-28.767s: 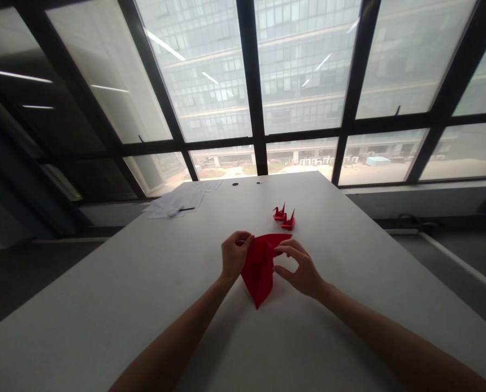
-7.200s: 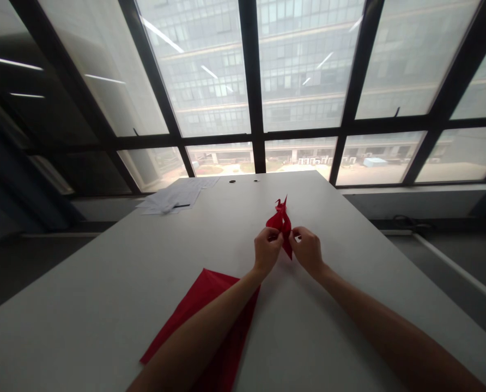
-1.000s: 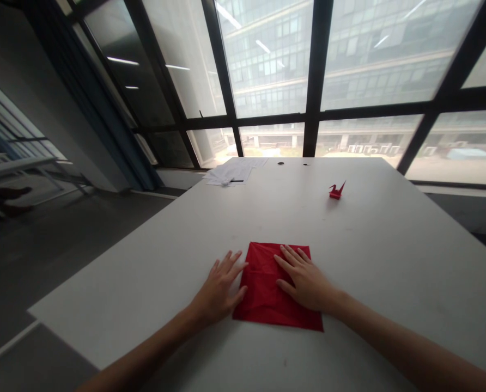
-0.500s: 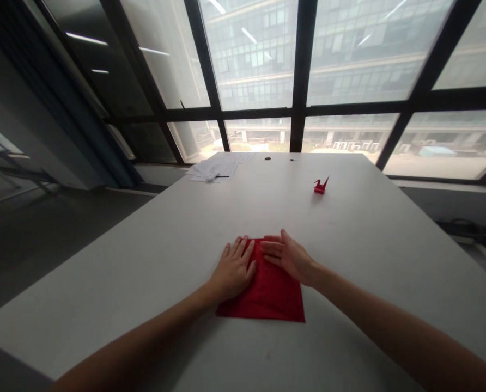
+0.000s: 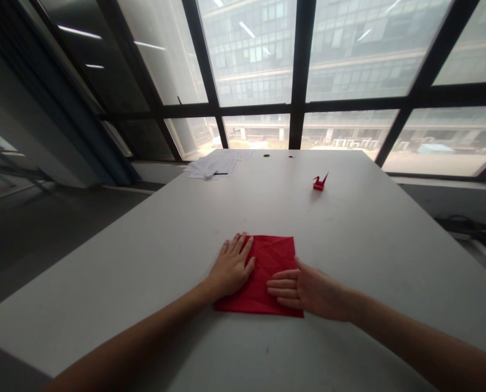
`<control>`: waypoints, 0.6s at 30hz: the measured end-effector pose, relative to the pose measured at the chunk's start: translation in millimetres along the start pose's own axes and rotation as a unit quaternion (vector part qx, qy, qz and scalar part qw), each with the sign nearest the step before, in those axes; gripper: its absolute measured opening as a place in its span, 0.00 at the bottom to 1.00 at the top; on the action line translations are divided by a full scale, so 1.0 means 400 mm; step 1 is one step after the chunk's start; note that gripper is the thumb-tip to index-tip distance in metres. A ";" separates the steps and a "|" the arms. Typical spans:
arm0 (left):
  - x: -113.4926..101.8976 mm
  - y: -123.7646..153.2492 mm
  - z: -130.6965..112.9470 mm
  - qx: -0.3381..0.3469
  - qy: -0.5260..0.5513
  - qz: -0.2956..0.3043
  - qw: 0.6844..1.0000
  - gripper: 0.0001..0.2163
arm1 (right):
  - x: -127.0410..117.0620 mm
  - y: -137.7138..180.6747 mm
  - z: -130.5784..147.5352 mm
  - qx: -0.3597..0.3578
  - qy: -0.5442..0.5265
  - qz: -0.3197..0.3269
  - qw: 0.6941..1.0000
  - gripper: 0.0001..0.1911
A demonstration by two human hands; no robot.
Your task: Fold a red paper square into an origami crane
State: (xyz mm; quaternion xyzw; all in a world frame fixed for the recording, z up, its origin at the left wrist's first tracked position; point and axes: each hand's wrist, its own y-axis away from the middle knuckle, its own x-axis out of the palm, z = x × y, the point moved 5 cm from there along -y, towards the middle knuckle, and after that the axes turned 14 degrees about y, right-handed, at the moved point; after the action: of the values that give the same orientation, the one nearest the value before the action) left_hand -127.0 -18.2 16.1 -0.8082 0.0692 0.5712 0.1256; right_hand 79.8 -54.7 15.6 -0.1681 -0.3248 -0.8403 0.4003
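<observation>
A square sheet of red paper (image 5: 269, 256) with crease lines lies flat on the white table in front of me. My left hand (image 5: 231, 268) rests on its left side, palm down and fingers spread, covering that edge. Over the lower right part of the sheet is my right hand (image 5: 304, 291), its fingers stretched out and pointing left, the thumb up near the right edge. Neither hand grasps anything. Whether the right fingers press on the paper or hover just above it, I cannot tell.
Farther back on the right of the white table (image 5: 177, 234) stands a folded red paper crane (image 5: 319, 183). Loose white papers (image 5: 214, 164) lie at the far left, with a dark thin item on them. A round dark hole (image 5: 266, 155) is near the far edge, before large windows.
My right hand has moved from the sheet's upper part down and to the right, uncovering the upper right corner. The left hand stays in place on the paper.
</observation>
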 end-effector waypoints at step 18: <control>0.001 0.002 -0.006 -0.010 0.009 -0.003 1.000 0.27 | -0.050 -0.133 0.160 -0.071 -0.049 -0.127 0.988 0.27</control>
State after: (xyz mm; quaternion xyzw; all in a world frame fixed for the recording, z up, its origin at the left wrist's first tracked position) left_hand -125.0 -19.6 16.3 -0.8148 0.0624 0.5640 0.1184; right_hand 52.1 24.8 29.8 -0.1947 -0.3024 -0.8958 0.2609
